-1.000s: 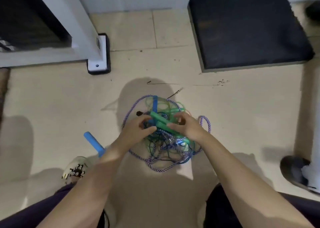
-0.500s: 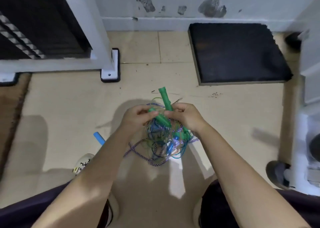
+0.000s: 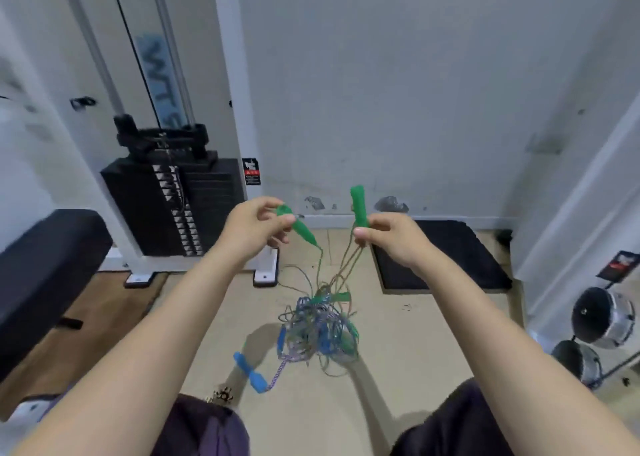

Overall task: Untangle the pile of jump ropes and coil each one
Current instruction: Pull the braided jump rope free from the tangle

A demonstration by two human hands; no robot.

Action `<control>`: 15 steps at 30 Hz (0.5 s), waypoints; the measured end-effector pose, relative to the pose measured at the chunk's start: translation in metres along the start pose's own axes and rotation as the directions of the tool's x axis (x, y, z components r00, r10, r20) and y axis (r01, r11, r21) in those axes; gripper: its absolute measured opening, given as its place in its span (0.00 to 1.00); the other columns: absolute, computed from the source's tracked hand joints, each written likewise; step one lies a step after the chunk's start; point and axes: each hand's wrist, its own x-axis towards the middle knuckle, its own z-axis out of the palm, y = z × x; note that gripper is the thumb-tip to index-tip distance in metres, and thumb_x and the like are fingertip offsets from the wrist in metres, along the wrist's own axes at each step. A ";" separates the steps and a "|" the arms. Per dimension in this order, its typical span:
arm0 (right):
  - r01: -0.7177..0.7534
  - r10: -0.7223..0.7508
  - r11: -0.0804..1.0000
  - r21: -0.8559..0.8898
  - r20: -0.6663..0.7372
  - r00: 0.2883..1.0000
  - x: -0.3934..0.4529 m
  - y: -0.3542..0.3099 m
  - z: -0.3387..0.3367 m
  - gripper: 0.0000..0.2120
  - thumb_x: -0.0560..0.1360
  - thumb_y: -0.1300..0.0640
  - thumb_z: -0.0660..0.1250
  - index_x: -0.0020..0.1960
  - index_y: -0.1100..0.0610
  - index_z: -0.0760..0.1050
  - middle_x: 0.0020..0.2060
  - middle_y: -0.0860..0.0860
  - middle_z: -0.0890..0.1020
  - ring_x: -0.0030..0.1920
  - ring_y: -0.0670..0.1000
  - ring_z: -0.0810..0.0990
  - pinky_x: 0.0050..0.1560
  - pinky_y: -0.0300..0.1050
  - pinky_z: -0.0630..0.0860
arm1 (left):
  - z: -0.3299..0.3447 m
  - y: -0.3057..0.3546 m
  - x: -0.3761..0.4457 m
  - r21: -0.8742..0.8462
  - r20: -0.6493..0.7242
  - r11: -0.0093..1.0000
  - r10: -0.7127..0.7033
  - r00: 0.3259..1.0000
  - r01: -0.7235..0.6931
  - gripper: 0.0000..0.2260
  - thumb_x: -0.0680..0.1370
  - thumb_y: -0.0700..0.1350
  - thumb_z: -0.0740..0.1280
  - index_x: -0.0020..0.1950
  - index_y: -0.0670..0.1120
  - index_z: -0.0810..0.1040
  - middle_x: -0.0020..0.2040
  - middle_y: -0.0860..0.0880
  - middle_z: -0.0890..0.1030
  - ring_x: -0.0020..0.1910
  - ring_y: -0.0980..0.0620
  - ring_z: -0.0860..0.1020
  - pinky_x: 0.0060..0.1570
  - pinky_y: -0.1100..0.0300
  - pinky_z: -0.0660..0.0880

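Note:
My left hand (image 3: 254, 229) grips one green jump-rope handle (image 3: 300, 227), which points down to the right. In my right hand (image 3: 389, 239) is a second green handle (image 3: 358, 206), held upright. Thin green cords run down from both handles into a tangled knot of ropes (image 3: 320, 331) that hangs in the air between my arms. The knot mixes green, blue and purple-white braided cord. A blue handle (image 3: 249, 372) dangles at the knot's lower left on the braided rope.
A white weight machine with a black weight stack (image 3: 173, 206) stands at the left, beside a black bench pad (image 3: 45, 251). A black mat (image 3: 446, 258) lies against the wall. Dumbbells (image 3: 602, 317) sit on the right. Beige floor tiles (image 3: 415, 351) lie below.
Both hands rose from the floor and spread apart, each taking a green handle. The tangle lifted off the floor and now hangs. The view tilted up toward the wall.

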 end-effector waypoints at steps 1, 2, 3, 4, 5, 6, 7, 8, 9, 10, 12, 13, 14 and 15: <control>0.021 -0.021 1.000 -0.018 -0.007 1.000 -0.008 -0.010 -0.003 0.06 0.76 0.57 0.71 0.42 0.59 0.82 0.38 0.53 0.85 0.36 0.40 0.79 0.42 0.34 0.73 | -0.004 0.013 -0.010 -0.052 0.011 0.998 0.032 0.999 -0.032 0.11 0.77 0.37 0.72 0.58 0.39 0.76 0.34 0.46 0.83 0.30 0.49 0.83 0.28 0.61 0.77; 0.034 -0.035 0.999 -0.040 -0.014 0.999 -0.015 -0.018 -0.005 0.07 0.76 0.57 0.70 0.43 0.60 0.82 0.39 0.54 0.85 0.37 0.42 0.80 0.44 0.35 0.75 | -0.007 0.024 -0.019 -0.089 0.019 0.994 0.060 0.998 -0.058 0.10 0.78 0.37 0.70 0.57 0.38 0.74 0.34 0.45 0.83 0.31 0.48 0.83 0.30 0.59 0.79; 0.043 -0.044 0.997 -0.058 -0.020 0.999 -0.021 -0.024 -0.007 0.09 0.77 0.56 0.70 0.45 0.61 0.81 0.41 0.55 0.85 0.39 0.45 0.81 0.47 0.39 0.75 | -0.009 0.031 -0.026 -0.112 0.023 0.991 0.079 0.997 -0.076 0.09 0.79 0.37 0.69 0.57 0.37 0.73 0.34 0.44 0.83 0.33 0.47 0.83 0.32 0.58 0.81; 0.048 -0.050 0.996 -0.069 -0.026 0.998 -0.025 -0.029 -0.009 0.09 0.77 0.55 0.70 0.45 0.62 0.81 0.41 0.56 0.85 0.41 0.47 0.81 0.50 0.42 0.76 | -0.010 0.036 -0.032 -0.130 0.024 0.988 0.085 0.996 -0.082 0.08 0.79 0.37 0.69 0.56 0.37 0.73 0.34 0.43 0.84 0.34 0.45 0.84 0.34 0.57 0.81; 0.053 -0.055 0.996 -0.072 -0.033 0.998 -0.028 -0.032 -0.010 0.10 0.77 0.54 0.70 0.45 0.61 0.81 0.41 0.56 0.85 0.41 0.49 0.81 0.52 0.46 0.77 | -0.010 0.038 -0.036 -0.153 0.017 0.985 0.079 0.997 -0.075 0.08 0.79 0.37 0.69 0.55 0.38 0.73 0.35 0.42 0.84 0.35 0.44 0.85 0.35 0.56 0.82; 0.059 -0.062 0.996 -0.067 -0.042 0.997 -0.029 -0.034 -0.011 0.10 0.77 0.54 0.70 0.45 0.61 0.81 0.40 0.55 0.85 0.42 0.51 0.82 0.53 0.48 0.77 | -0.009 0.038 -0.038 -0.176 0.004 0.982 0.065 0.998 -0.063 0.08 0.79 0.37 0.69 0.53 0.38 0.72 0.36 0.41 0.84 0.36 0.43 0.85 0.35 0.56 0.82; 0.065 -0.068 0.996 -0.055 -0.056 0.996 -0.029 -0.035 -0.012 0.10 0.77 0.54 0.70 0.45 0.61 0.81 0.40 0.55 0.85 0.43 0.53 0.83 0.54 0.50 0.77 | -0.008 0.037 -0.037 -0.195 -0.012 0.980 0.046 0.999 -0.048 0.07 0.79 0.37 0.69 0.52 0.38 0.72 0.37 0.40 0.85 0.37 0.41 0.85 0.34 0.56 0.82; 0.068 -0.071 0.997 -0.035 -0.071 0.995 -0.026 -0.035 -0.013 0.10 0.77 0.54 0.70 0.45 0.61 0.81 0.39 0.55 0.85 0.44 0.55 0.83 0.55 0.52 0.77 | -0.005 0.034 -0.035 -0.210 -0.021 0.977 0.020 1.000 -0.024 0.06 0.78 0.36 0.68 0.50 0.39 0.71 0.37 0.40 0.85 0.38 0.40 0.85 0.33 0.57 0.81; 0.069 -0.070 0.997 -0.015 -0.081 0.994 -0.023 -0.034 -0.014 0.10 0.77 0.54 0.70 0.45 0.62 0.81 0.39 0.55 0.85 0.44 0.55 0.83 0.55 0.52 0.77 | -0.003 0.030 -0.033 -0.228 -0.022 0.974 -0.017 1.000 0.012 0.06 0.78 0.35 0.68 0.49 0.39 0.71 0.37 0.39 0.85 0.38 0.40 0.85 0.32 0.58 0.80; 0.071 -0.070 0.998 -0.001 -0.085 0.994 -0.020 -0.032 -0.013 0.09 0.77 0.55 0.70 0.45 0.61 0.80 0.39 0.55 0.85 0.44 0.54 0.83 0.54 0.51 0.78 | 0.001 0.026 -0.031 -0.253 -0.017 0.966 -0.059 0.998 0.053 0.05 0.77 0.34 0.67 0.48 0.40 0.70 0.38 0.38 0.85 0.39 0.40 0.85 0.32 0.59 0.80; 0.073 -0.070 0.997 0.033 -0.092 0.993 -0.012 -0.028 -0.013 0.08 0.77 0.55 0.69 0.46 0.61 0.80 0.40 0.54 0.86 0.44 0.52 0.84 0.53 0.48 0.78 | 0.008 0.018 -0.024 -0.320 0.003 0.940 -0.122 0.993 0.117 0.05 0.77 0.33 0.65 0.46 0.41 0.70 0.39 0.37 0.85 0.39 0.40 0.86 0.32 0.60 0.79; 0.072 -0.064 0.994 0.078 -0.096 0.993 -0.007 -0.026 -0.012 0.08 0.78 0.56 0.69 0.48 0.62 0.79 0.40 0.56 0.86 0.43 0.52 0.85 0.53 0.47 0.79 | 0.011 0.014 -0.020 -0.365 0.024 0.920 -0.143 0.989 0.142 0.06 0.77 0.32 0.64 0.45 0.41 0.69 0.39 0.37 0.85 0.39 0.40 0.86 0.32 0.60 0.79; 0.075 -0.062 0.988 0.136 -0.098 0.993 -0.002 -0.023 -0.011 0.08 0.78 0.58 0.69 0.49 0.64 0.79 0.41 0.58 0.85 0.43 0.54 0.85 0.51 0.45 0.80 | 0.013 0.010 -0.015 -0.417 0.052 0.894 -0.154 0.987 0.162 0.07 0.77 0.31 0.64 0.45 0.41 0.69 0.39 0.37 0.85 0.39 0.40 0.85 0.32 0.60 0.80; 0.084 -0.067 0.978 0.190 -0.097 0.993 0.004 -0.020 -0.010 0.08 0.78 0.60 0.68 0.49 0.65 0.78 0.40 0.60 0.85 0.40 0.55 0.85 0.48 0.44 0.81 | 0.014 0.005 -0.010 -0.471 0.086 0.864 -0.153 0.984 0.176 0.07 0.78 0.31 0.65 0.45 0.40 0.70 0.40 0.36 0.84 0.39 0.41 0.85 0.33 0.60 0.80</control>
